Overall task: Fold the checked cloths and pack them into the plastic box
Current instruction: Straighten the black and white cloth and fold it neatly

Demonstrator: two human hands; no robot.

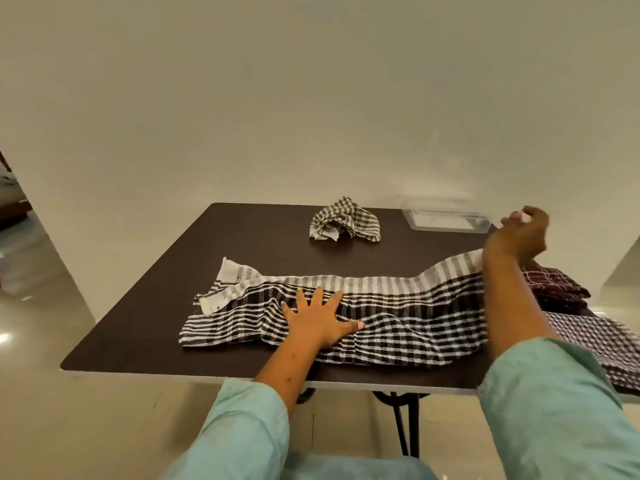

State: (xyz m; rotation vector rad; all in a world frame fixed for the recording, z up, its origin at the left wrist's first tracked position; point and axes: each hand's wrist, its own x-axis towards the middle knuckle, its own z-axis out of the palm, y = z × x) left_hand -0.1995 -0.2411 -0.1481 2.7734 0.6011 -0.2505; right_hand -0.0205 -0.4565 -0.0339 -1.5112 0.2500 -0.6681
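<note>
A black-and-white checked cloth [398, 317] lies folded lengthwise into a long band across the near half of the dark table [145, 327]. My left hand [320, 322] presses flat on its middle with the fingers spread. My right hand [519, 233] is raised at the cloth's right end with curled fingers. The cloth's far edge lifts up to that hand, and the grip itself is hidden behind the hand. A crumpled grey-and-white checked cloth [344, 221] sits at the far middle. The clear plastic box [446, 220] stands at the far right corner.
A dark red checked cloth [554, 289] lies folded at the right edge. Another checked cloth [602, 344] lies in front of it and hangs over the near right corner. The table backs against a plain wall, with tiled floor to the left.
</note>
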